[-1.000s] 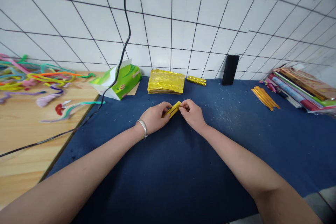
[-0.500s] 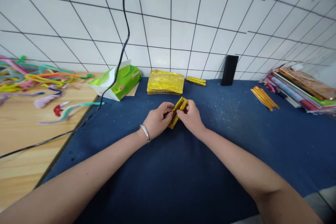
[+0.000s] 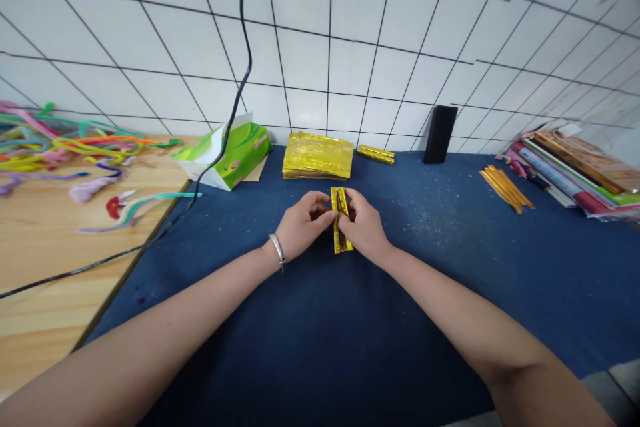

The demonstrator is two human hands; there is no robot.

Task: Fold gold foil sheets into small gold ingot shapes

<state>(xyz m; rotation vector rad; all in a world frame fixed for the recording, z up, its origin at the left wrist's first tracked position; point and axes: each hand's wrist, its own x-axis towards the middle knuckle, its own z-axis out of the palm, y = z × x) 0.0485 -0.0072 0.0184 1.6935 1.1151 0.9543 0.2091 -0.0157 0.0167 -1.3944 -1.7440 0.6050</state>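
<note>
Left hand (image 3: 303, 227) and right hand (image 3: 365, 228) pinch a partly folded gold foil strip (image 3: 343, 243) — foil stack (image 3: 317, 161) unfolded behind, folded strips (image 3: 505, 188) lying right.

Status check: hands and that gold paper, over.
Both hands closed: left hand and right hand pinch the folded gold paper, held over the blue mat. Stack of gold sheets behind, apart; nothing in the way.

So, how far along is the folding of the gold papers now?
Done, it seems: a bundle of folded strips lies at the right, and a smaller pile near the wall. In hand: the left hand and right hand pinch one folded gold piece. Left: a thick stack of flat gold sheets lies behind the hands.
</note>
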